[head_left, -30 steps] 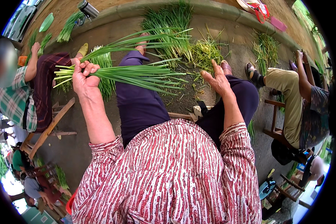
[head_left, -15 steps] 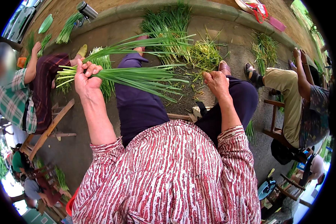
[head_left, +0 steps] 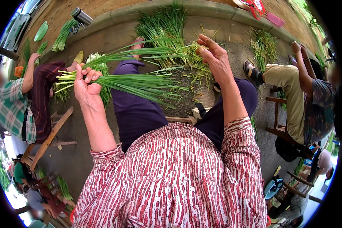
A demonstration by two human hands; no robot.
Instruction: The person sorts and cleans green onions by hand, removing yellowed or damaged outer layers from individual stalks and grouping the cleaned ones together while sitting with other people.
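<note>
My left hand (head_left: 88,83) is closed round the pale stem ends of a bunch of garlic chives (head_left: 135,86). The long green leaves fan out to the right, in an upper and a lower spray, above my left knee. Over on the right, my right hand (head_left: 215,59) is raised with its fingers apart and nothing visible in them. It is beside a loose heap of yellowed leaf scraps (head_left: 197,60) and partly covers it from view. A big pile of green chives (head_left: 161,28) lies on the ground just left of that heap.
A concrete kerb (head_left: 216,11) runs across the far side. White-ended chives (head_left: 97,60) lie by my left leg. A metal flask (head_left: 81,16) stands far left. Seated people flank me, by a wooden stool (head_left: 51,136) on the left and another heap of trimmings (head_left: 264,45) on the right.
My right hand has moved forward and slightly left from above my right knee, and its curled fingers have opened. The left hand still grips the chives in nearly the same place.
</note>
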